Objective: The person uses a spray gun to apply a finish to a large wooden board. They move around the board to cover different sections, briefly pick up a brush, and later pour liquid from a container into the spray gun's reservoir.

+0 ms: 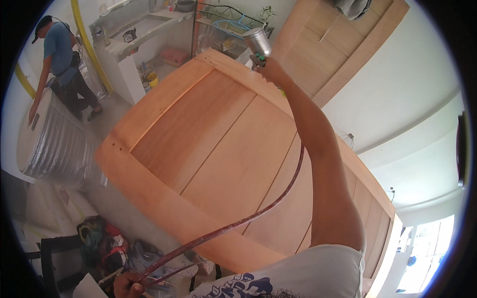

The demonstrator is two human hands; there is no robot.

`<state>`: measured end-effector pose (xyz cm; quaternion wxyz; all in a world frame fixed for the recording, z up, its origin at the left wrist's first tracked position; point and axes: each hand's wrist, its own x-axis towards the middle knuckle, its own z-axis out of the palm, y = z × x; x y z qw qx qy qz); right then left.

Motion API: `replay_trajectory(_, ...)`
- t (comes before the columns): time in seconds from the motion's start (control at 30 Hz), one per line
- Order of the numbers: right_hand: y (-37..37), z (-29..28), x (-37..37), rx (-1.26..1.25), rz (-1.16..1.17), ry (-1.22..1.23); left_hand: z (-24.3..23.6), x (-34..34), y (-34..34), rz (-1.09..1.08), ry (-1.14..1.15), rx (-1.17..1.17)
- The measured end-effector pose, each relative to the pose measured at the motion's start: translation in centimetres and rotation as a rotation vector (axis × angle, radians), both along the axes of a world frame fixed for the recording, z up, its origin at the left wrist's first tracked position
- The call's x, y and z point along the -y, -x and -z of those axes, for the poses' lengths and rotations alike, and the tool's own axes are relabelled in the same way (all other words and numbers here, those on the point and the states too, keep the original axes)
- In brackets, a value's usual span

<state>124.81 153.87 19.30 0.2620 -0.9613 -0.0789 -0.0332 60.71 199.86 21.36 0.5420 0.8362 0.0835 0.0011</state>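
My right hand (pixel 275 72) is stretched far out and closed round the handle of a spray gun (pixel 259 41) with a silver cup on top. The gun is over the far edge of a large wooden door (pixel 223 144), which has a raised frame and grooved panels. Part of its left panel looks darker and redder than the rest. A dark red hose (pixel 237 222) curves across the door from near the gun to my left hand (pixel 127 285). Low at the left, my left hand is wrapped round that hose.
A second wooden door (pixel 330 44) leans behind, with a grey cloth (pixel 354 7) on it. A co-worker (pixel 63 59) touches a big foil-wrapped roll (pixel 54 141) at the left. A shelf rack (pixel 228 30) stands behind; piled cloths and bags (pixel 112 248) lie low left.
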Motion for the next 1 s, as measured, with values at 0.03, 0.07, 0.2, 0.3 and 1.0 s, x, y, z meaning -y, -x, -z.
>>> replay_trajectory(0.03, -1.6, 0.6, 1.3, 0.071, 0.024, 0.055, -0.1, 0.2, -0.3, -0.069, 0.155, -0.127)
replay_trajectory(0.07, -2.8, 1.2, 2.7, 0.142, 0.050, 0.112, -0.1, 0.5, -0.7, -0.135, 0.310, -0.254)
replay_trajectory(0.2, -4.0, 2.0, 3.6, 0.322, 0.071, 0.204, -0.5, 1.3, -2.4, 0.013, -0.071, -0.041)
replay_trajectory(0.3, -1.8, 1.3, 5.0, 0.353, 0.079, 0.293, 0.2, 0.7, -2.6, -0.040, 0.034, -0.094)
replay_trajectory(1.0, 32.4, -5.0, -17.2, -0.620, -0.274, -0.432, 4.9, -13.7, 12.6, -0.115, 0.556, 0.069)
